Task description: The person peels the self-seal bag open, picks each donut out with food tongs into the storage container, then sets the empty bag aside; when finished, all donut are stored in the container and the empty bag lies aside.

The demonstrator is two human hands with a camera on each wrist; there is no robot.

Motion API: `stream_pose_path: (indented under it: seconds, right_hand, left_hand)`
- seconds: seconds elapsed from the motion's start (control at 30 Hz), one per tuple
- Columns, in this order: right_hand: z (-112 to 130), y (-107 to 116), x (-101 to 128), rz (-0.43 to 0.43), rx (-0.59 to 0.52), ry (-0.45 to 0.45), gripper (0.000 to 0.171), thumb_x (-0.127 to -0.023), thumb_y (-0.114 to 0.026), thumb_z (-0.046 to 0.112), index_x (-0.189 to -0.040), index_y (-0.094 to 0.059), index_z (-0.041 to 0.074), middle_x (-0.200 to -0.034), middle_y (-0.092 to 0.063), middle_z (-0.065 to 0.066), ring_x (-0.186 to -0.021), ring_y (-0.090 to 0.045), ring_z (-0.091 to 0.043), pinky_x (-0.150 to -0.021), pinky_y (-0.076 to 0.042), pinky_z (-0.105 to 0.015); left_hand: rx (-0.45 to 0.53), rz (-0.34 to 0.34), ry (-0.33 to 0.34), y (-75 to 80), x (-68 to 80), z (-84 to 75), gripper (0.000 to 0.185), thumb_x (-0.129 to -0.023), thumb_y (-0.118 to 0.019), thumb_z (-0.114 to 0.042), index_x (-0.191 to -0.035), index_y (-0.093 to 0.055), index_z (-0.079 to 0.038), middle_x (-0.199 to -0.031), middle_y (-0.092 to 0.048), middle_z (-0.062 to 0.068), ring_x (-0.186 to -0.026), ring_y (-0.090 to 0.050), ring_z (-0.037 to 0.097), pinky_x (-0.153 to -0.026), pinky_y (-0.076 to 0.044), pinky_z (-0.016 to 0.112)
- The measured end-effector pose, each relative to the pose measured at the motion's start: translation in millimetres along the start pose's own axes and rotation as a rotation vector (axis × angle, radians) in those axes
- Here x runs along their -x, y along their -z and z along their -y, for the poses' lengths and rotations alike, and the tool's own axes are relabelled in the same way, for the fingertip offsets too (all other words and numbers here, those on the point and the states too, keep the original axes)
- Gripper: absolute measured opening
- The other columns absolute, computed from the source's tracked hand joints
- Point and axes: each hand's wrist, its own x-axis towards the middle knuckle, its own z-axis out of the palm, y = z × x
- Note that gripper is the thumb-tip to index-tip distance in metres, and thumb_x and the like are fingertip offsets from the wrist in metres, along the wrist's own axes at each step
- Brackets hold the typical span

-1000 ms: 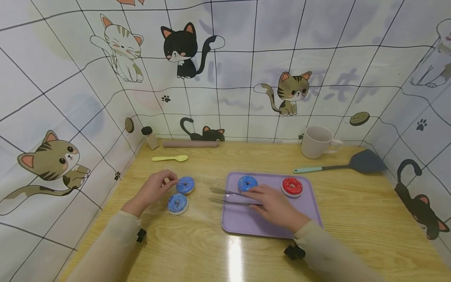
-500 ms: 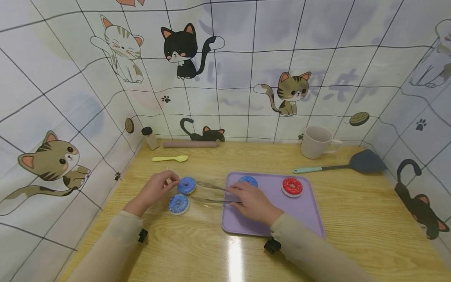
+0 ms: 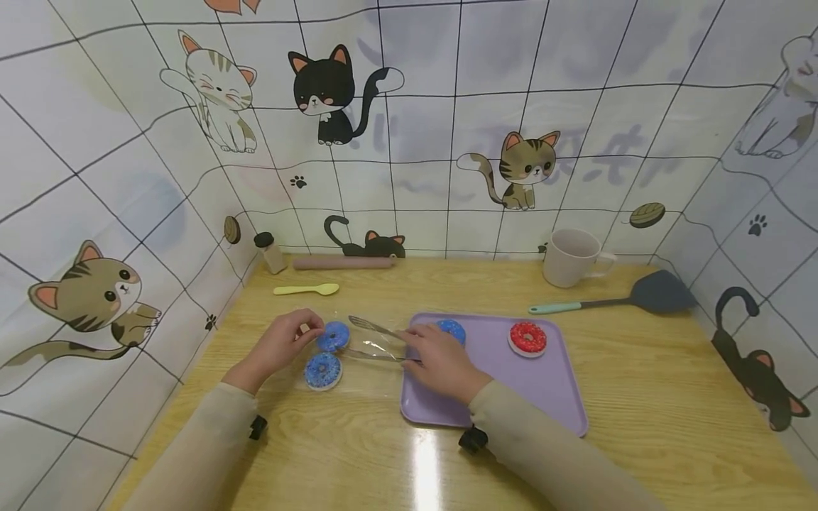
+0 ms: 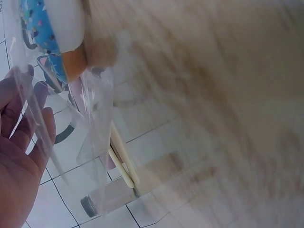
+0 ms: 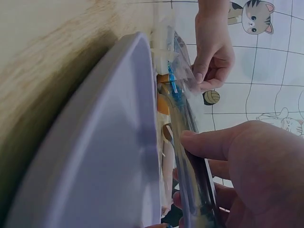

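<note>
My left hand (image 3: 277, 346) pinches the edge of a clear plastic bag (image 4: 97, 90) beside two blue sprinkled donuts. The upper donut (image 3: 340, 331) lies just right of its fingertips; the lower donut (image 3: 313, 373) sits close below it. Metal tongs (image 3: 369, 325) are in my right hand (image 3: 445, 363), held between thumb and fingers, their arms spread and pointing left. Their tips reach close to the upper donut, over the shiny plastic. Beneath the right hand is a purple tray (image 3: 530, 397). On it rest another blue donut (image 3: 455, 328), partly hidden by that hand, and a red donut (image 3: 516, 342).
Toward the back left are a yellow spoon (image 3: 300, 289), a rolling pin (image 3: 345, 263) and a shaker with a black lid (image 3: 273, 257). A mug (image 3: 567, 259) stands at the back right, near a spatula (image 3: 661, 292). Cat-patterned walls border the wooden table (image 3: 358, 454).
My right hand has carried the tongs leftward from over the tray toward the two blue donuts. The left hand has stayed nearly in place.
</note>
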Motion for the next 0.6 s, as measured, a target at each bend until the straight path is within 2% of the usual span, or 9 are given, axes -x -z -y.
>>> stream_pose_path:
  seconds: [0.1, 0.37, 0.6]
  right_hand:
    - [0.2, -3.5, -2.7, 0.007, -0.008, -0.003, 0.055, -0.098, -0.073, 0.035, -0.147, -0.058, 0.014, -0.14, -0.063, -0.007, -0.128, -0.06, -0.026, -0.105, -0.052, -0.044]
    - [4.6, -10.5, -5.9, 0.031, 0.019, -0.002, 0.053, -0.1, -0.07, 0.034, -0.149, -0.057, 0.021, -0.14, -0.064, -0.001, -0.122, -0.061, -0.021, -0.097, -0.055, -0.04]
    - [6.3, -3.8, 1.2, -0.011, 0.019, 0.016, 0.05, -0.099, -0.071, 0.029, -0.146, -0.06, 0.016, -0.14, -0.064, -0.005, -0.122, -0.061, -0.024, -0.098, -0.055, -0.042]
  left_hand:
    - [0.004, -0.002, -0.005, -0.3, 1.0, 2.7, 0.006, -0.099, -0.07, -0.017, -0.102, -0.071, -0.012, -0.094, -0.072, -0.005, -0.085, -0.063, 0.012, -0.072, -0.052, 0.03]
    - [0.013, 0.012, 0.035, 2.4, 2.8, 2.8, 0.004, -0.099, -0.07, -0.013, -0.102, -0.073, -0.012, -0.096, -0.073, -0.003, -0.086, -0.064, 0.013, -0.072, -0.053, 0.028]
    - [0.014, -0.01, 0.017, -0.4, 3.4, 5.1, 0.003, -0.098, -0.071, -0.013, -0.101, -0.072, -0.012, -0.094, -0.073, -0.004, -0.084, -0.063, 0.01, -0.072, -0.053, 0.028]
